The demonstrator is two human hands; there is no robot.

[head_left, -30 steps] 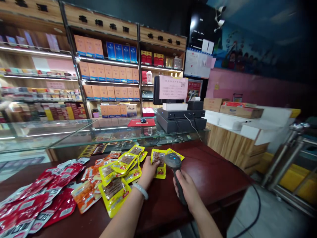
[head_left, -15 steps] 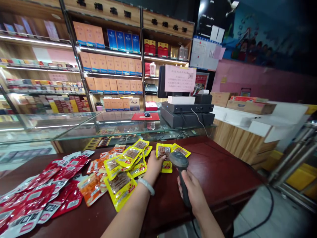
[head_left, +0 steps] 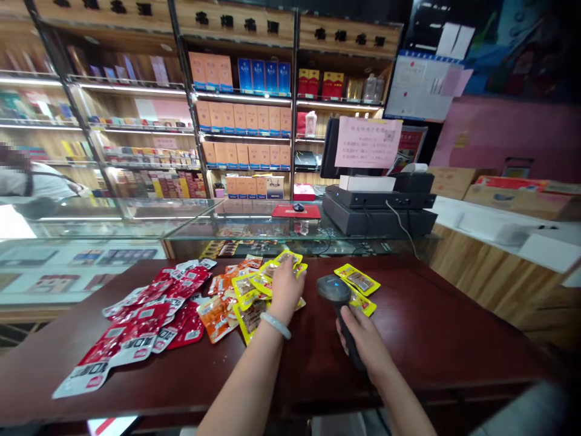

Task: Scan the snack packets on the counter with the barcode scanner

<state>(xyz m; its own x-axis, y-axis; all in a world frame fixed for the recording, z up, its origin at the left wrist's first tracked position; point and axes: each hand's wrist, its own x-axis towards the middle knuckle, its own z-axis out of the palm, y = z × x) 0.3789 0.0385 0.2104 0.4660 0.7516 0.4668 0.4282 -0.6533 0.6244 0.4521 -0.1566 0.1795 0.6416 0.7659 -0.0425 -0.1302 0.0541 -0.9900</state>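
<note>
My right hand (head_left: 363, 339) is closed around the handle of a black handheld barcode scanner (head_left: 334, 289), whose head points left and away. My left hand (head_left: 287, 290), with a pale bangle (head_left: 275, 325) on the wrist, is over a pile of yellow snack packets (head_left: 249, 321). Its thumb and fingers look apart at the upper packets; the fingertips are partly hidden. Beyond the scanner lie separate yellow snack packets (head_left: 358, 280), one partly covered by the scanner and hand. Left of the yellow pile are orange snack packets (head_left: 215, 318), then red-and-white snack packets (head_left: 140, 327).
All packets lie on a dark red-brown table (head_left: 436, 339). Behind it are a glass counter (head_left: 227, 227), a mouse (head_left: 298, 207) and a cash register unit (head_left: 376, 209). Shelves of boxes line the wall. A person's sleeve (head_left: 45, 181) shows at far left.
My left hand has left the packet by the scanner and moved left to the yellow pile. The scanner stays in my right hand. The view has turned left, bringing a person into sight.
</note>
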